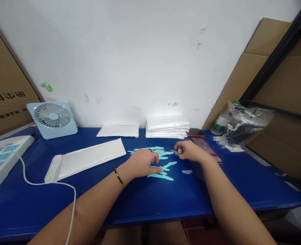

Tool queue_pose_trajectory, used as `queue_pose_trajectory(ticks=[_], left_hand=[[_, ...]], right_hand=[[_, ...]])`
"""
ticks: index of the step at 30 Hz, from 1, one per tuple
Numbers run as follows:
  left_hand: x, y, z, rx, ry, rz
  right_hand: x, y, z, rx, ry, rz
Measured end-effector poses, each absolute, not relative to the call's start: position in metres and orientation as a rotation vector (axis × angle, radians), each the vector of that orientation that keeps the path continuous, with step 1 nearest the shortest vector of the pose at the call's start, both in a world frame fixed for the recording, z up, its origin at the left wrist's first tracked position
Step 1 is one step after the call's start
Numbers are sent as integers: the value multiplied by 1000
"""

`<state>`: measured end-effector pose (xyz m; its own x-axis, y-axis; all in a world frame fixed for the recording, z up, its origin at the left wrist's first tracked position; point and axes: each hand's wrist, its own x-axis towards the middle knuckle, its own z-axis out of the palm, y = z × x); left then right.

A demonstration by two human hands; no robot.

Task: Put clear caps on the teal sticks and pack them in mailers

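Pinches clear piece [175, 152] in right hand [188, 150]; curls left hand [142, 162] over scattered teal pieces [165, 177], can't tell if gripping. Looks unfinished, with second clear piece [187, 172] loose.

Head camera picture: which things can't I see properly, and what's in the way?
All in the head view:
- Teal pieces: the left hand covers some, so they can't be counted surely.
- Clear piece: partly hidden by fingers of the right hand.
- Power strip: cut off by the left edge.
- Bottle: its label writing is too small to read.
- Patch below the bottle: blurred into blocky squares.
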<state>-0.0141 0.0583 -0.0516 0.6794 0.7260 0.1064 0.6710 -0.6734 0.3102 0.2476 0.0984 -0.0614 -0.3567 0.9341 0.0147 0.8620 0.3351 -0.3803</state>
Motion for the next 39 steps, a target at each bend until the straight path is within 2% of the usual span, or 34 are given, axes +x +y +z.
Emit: queue_pose_trajectory(ticks=[5,10,14,21,30,39], left_hand=[[-5,59,-65,2656,1178,233],[-18,73,-61,2609,1385,292],[-25,72,-54,2595,1365,331],[-23,65,-55,2507,1398,176],[-33,76,-59,2188,1283,529],[-37,80,-59,2114,1276,637]], right_hand=[[250,97,-59,-1677,-2323,520],[250,97,-58,-1686,-2297,523],[250,96,-57,-1634,-2176,510],[242,94,-53,-1324,-2054,890],[232,90,-47,-1071,-1607,1268],[222,88,-48,-1108,-1559,1297]])
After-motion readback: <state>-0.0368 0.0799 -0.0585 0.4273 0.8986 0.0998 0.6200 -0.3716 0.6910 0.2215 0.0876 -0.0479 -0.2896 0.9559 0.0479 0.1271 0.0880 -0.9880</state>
